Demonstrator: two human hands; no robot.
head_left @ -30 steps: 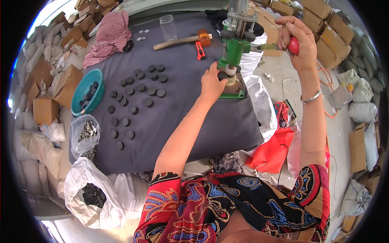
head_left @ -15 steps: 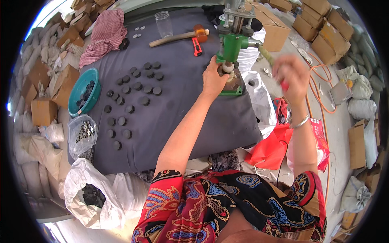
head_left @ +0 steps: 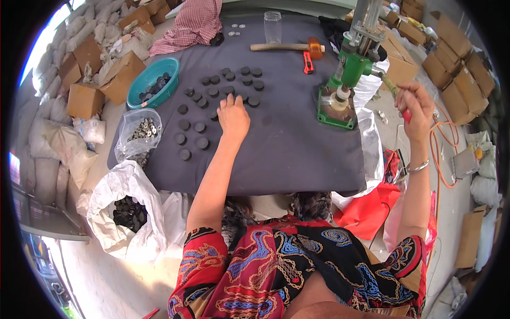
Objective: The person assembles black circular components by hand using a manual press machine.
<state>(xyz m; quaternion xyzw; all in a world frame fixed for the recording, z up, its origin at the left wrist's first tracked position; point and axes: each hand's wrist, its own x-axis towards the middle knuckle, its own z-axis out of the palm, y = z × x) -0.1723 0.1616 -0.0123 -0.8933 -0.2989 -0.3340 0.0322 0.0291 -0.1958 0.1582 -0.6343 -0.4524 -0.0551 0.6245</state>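
Observation:
My left hand (head_left: 234, 118) is over the right part of a loose group of black round discs (head_left: 202, 143). Its fingers are bent down and together; whatever they hold, if anything, is hidden beneath them. At the right, my right hand (head_left: 416, 105) is closed around the lever handle (head_left: 407, 115), whose red end shows below the fist. The lever belongs to a green hand press (head_left: 353, 70) at the table's right side. A pale round die (head_left: 340, 97) sits on the press base, under the ram.
On the dark tablecloth (head_left: 297, 149) lie a mallet (head_left: 281, 47), a red cutter (head_left: 308, 63) and a clear jar (head_left: 272, 27). At left are a teal basin (head_left: 171, 87) of dark pieces and a bag of metal washers (head_left: 146, 130). A white sack (head_left: 103, 199) stands below.
My left hand has moved left from the press to the black discs. My right hand keeps hold of the lever. The view has shifted, so the table sits further right.

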